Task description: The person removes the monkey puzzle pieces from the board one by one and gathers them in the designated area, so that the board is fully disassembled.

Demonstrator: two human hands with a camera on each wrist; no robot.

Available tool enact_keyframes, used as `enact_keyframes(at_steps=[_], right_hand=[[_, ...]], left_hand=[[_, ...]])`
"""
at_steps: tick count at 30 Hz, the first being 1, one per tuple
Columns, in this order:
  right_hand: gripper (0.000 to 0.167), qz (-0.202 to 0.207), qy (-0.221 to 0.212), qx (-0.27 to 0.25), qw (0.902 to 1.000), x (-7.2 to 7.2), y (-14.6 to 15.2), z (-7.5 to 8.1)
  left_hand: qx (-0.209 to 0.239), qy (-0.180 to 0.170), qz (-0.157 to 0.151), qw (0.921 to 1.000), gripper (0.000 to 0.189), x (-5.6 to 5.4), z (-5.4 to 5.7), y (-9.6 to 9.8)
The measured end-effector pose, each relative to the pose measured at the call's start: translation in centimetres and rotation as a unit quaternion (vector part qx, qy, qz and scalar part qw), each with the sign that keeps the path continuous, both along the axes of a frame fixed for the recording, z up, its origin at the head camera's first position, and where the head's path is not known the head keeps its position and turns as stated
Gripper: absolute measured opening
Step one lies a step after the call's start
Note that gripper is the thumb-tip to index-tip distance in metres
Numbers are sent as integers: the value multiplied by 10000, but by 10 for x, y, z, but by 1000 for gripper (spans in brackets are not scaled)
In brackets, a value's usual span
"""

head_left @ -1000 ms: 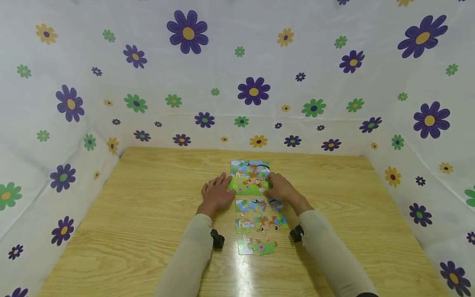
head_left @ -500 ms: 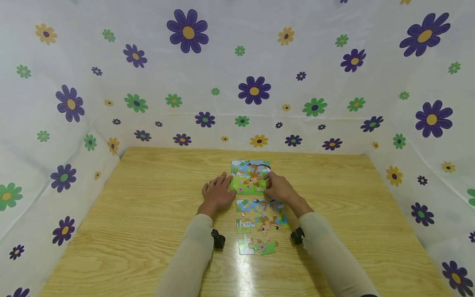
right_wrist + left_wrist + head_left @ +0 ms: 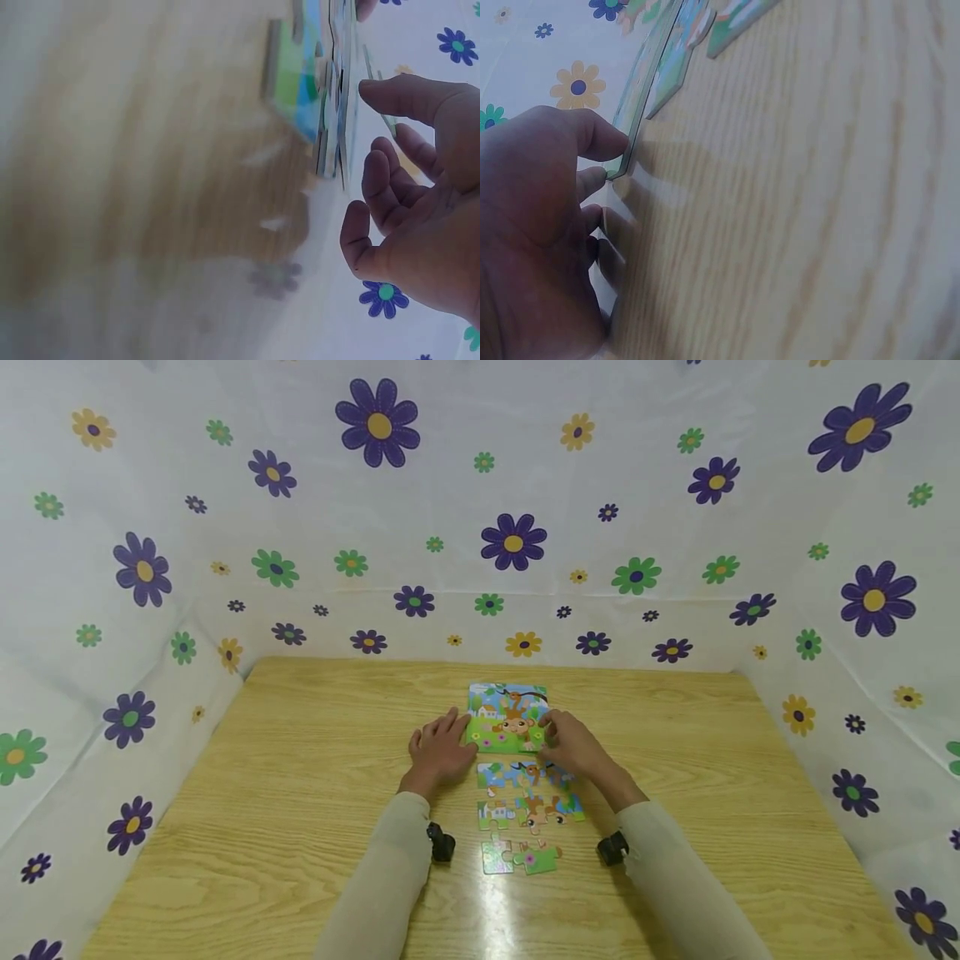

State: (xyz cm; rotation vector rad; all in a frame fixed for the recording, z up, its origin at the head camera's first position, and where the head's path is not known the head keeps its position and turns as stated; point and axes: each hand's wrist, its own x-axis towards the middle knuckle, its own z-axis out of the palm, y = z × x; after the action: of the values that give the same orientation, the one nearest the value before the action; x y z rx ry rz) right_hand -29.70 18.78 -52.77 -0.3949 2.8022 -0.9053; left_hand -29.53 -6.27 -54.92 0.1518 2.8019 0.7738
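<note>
A rectangular monkey picture board [image 3: 504, 720] lies toward the back of the table. My left hand [image 3: 441, 750] rests at its left side, with thumb and forefinger touching the board's edge in the left wrist view. At the board's lower right corner is my right hand [image 3: 573, 745]. Its thumb and forefinger pinch a thin puzzle piece [image 3: 389, 122], seen nearly edge-on in the right wrist view. In front of the board lie loose and joined puzzle pieces [image 3: 495, 815] in rough rows, with parts of the same monkey picture. The right hand hides some top-row pieces.
The wooden table [image 3: 315, 760] extends around the board and pieces. White fabric walls [image 3: 420, 510] printed with flowers stand at its back and sides. A small black camera is worn on each wrist.
My right hand has shifted slightly right with the piece, which now no longer covers part of the monkey's face on the board. The left hand has stayed in place.
</note>
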Motion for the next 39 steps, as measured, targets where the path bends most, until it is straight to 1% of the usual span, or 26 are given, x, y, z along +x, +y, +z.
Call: enact_keyframes(at_steps=[4,9,16,24,28,29,32,35,39], right_hand=[[45,61,148,87,9998,8,9,1],[44,180,304,54,9994,19,18,2],[40,170,153,108,9997,38,26,3],[36,307,24,143,9994,57,34,7],[36,522,53,244,9983,66,40,9],[35,635,108,263,9976,68,42,10],[33,907,98,244,9955,76,49,10],[32,1138,-31,127,9934,82,54,9],[33,1254,-268,-11,9917,90,60,7]], left_hand=[[-26,18,-16,10000,57,0,1,0],[-27,50,-14,10000,57,0,3,2],[13,80,-40,10000,56,1,2,2],[15,120,-29,9999,56,2,2,1],[55,88,-41,9999,56,2,1,1],[72,89,-50,9999,57,2,1,1],[78,79,-71,9999,57,1,0,1],[13,80,-54,10000,57,0,-1,0],[-13,53,-59,10000,57,0,0,0]])
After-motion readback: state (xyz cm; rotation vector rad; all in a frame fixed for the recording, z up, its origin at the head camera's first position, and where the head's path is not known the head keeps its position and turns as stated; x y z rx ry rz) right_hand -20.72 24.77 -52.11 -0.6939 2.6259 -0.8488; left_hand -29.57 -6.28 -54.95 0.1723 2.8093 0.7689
